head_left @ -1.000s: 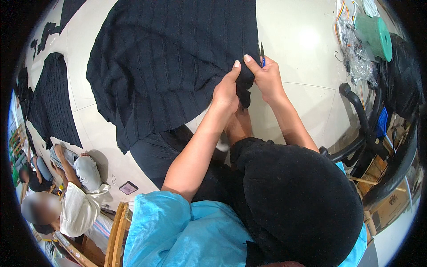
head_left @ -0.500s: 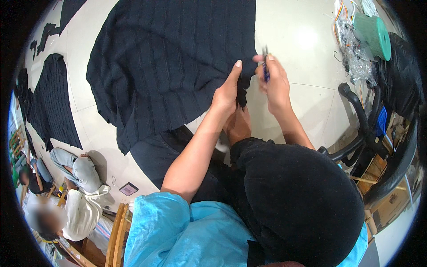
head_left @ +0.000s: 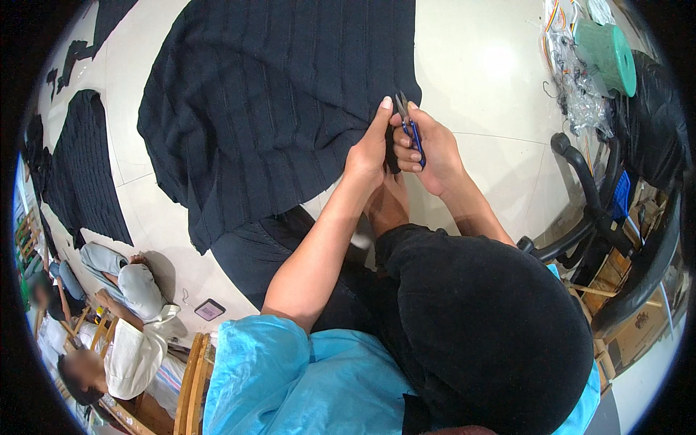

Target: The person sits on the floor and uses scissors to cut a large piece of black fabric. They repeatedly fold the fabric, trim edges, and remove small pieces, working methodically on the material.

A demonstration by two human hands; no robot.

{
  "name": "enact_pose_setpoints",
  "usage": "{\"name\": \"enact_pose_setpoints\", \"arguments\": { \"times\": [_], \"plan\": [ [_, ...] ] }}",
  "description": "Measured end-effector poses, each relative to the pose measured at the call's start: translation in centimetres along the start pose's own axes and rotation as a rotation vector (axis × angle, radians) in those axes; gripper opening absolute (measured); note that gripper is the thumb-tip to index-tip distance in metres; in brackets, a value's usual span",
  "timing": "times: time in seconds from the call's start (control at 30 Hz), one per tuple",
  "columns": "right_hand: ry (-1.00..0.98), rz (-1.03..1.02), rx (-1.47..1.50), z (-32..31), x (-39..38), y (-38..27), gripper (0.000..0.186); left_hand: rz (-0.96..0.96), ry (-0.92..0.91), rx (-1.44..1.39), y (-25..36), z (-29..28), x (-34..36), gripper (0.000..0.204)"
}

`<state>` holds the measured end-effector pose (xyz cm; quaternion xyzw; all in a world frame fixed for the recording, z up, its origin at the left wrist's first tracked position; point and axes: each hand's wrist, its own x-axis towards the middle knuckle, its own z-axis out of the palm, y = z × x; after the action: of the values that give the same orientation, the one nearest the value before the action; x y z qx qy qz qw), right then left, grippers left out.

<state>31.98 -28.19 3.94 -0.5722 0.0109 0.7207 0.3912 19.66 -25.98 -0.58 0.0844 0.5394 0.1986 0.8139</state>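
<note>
A large piece of black ribbed fabric spreads over the floor and reaches up to my lap. My left hand grips its right edge, the thumb pointing up along the cloth. In my right hand is a pair of blue-handled thread snips, with the metal blades pointing up beside my left thumb. The blades are close to the fabric's edge; I cannot tell whether they touch it. A bare foot shows just below my hands.
Other black fabric pieces lie on the tiled floor at left. A phone rests near a wooden stool. Another person in white sits at lower left. At right are a chair base, clear plastic bags and a green spool.
My right hand has moved left and slightly down, bringing the snips from beyond the fabric's edge to beside my left thumb. My left hand keeps its grip. The person at lower left has shifted.
</note>
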Motion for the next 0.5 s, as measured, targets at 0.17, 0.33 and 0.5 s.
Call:
{"name": "enact_pose_setpoints", "arguments": {
  "times": [0.17,0.33,0.5],
  "plan": [
    [-0.050,0.020,0.071,-0.11,0.05,0.11,0.039,-0.007,0.016,-0.003,0.01,0.05,0.03,0.054],
    [-0.054,0.023,0.090,-0.05,0.09,0.08,0.037,0.030,-0.008,-0.015,-0.31,0.02,0.11,0.051],
    [-0.075,0.034,0.144,-0.25,0.61,0.55,0.036,-0.006,0.010,-0.036,-0.22,-0.02,0.15,0.048]
  ]
}}
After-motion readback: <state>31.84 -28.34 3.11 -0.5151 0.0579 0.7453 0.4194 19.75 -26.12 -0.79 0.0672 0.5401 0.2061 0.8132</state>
